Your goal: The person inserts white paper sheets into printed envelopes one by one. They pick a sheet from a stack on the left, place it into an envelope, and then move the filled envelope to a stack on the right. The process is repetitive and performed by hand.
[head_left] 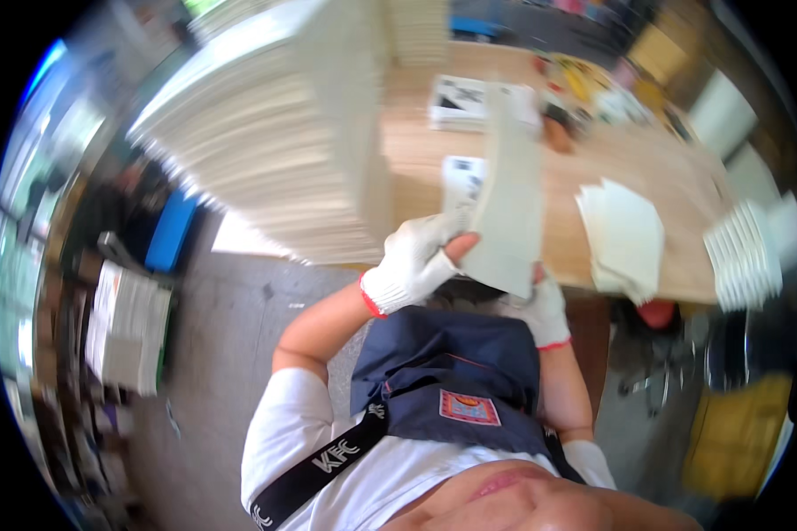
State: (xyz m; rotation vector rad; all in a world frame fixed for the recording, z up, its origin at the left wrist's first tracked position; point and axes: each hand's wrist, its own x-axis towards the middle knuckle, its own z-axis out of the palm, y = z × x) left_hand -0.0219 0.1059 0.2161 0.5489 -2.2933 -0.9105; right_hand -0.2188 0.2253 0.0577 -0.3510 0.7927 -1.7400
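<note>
A long pale strip of card or stacked paper point(512, 208) stands tilted up in front of me at the table's near edge; blur hides whether it is one sheet or several. My left hand point(413, 258), in a white knit glove with a red cuff and the thumb tip bare, grips its left edge. At the lower right corner is my right hand point(545, 305), gloved the same way and closed on the card, its fingers partly hidden. Behind the strip lies a white printed sheet point(460, 177). Farther back is a printed white stack point(456, 102).
A tall block of stacked paper point(266, 150) rises on the left of the wooden table point(558, 257). To the right lie fanned pale cards point(624, 234) and a ridged white stack point(744, 252). Cluttered small items point(593, 93) sit at the back. Another paper pile point(128, 327) stands lower left.
</note>
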